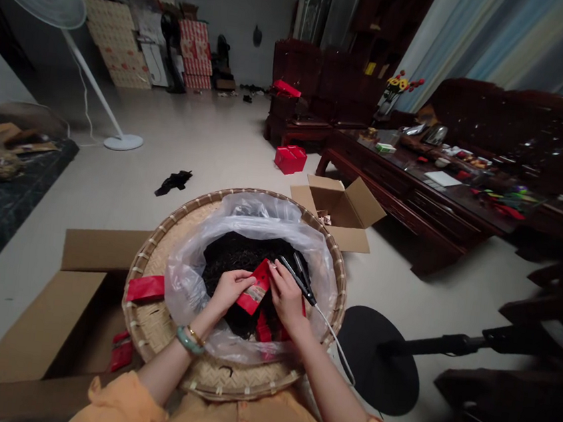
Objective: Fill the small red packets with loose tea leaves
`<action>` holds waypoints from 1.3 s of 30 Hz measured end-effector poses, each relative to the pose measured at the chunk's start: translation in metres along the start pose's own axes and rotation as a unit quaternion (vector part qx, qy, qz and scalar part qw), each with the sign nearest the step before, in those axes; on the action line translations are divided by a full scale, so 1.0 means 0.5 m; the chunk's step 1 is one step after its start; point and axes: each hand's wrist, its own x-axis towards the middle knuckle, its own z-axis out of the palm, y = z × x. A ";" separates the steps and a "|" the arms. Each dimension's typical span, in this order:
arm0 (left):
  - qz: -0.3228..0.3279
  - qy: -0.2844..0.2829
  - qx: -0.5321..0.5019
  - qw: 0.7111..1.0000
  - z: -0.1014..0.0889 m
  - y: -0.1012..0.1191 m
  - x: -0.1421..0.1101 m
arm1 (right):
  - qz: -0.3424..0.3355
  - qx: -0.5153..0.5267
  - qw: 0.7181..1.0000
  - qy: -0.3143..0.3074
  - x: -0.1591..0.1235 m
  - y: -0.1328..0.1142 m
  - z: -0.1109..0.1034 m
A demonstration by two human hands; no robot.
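Note:
My left hand (pixel 229 290) pinches a small red packet (pixel 252 294) with a pale printed patch, fingers closed on its left side. At the packet's upper end, my right hand (pixel 286 297) has its fingertips closed on the edge. Just beyond my right hand is a black two-armed clamp tool (pixel 303 282) like a hair straightener, with a white cord. Both hands are over dark, dry, leaf-like strips (pixel 236 254) inside a clear plastic bag (pixel 182 271). More red packets (pixel 264 327) lie partly hidden under my hands. The bag rests on a round woven bamboo tray (pixel 149 323).
Another red packet (pixel 146 288) lies on the tray's left rim. Open cardboard boxes stand at the left (pixel 43 323) and beyond the tray (pixel 355 209). A black round stand base (pixel 379 360) is at the right, near a dark wooden table (pixel 404 190). A white fan (pixel 91 80) stands far left.

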 end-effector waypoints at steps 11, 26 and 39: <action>0.029 -0.045 0.089 0.995 -0.010 0.004 0.001 | 0.065 0.036 0.995 -0.063 0.056 0.000 -0.021; -0.162 -0.155 -0.124 0.967 -0.013 0.032 -0.028 | 0.222 0.318 0.894 -0.225 0.039 -0.033 -0.005; -0.118 -0.282 -0.024 0.952 -0.035 0.017 -0.029 | 0.220 0.450 0.770 -0.394 0.049 -0.036 -0.030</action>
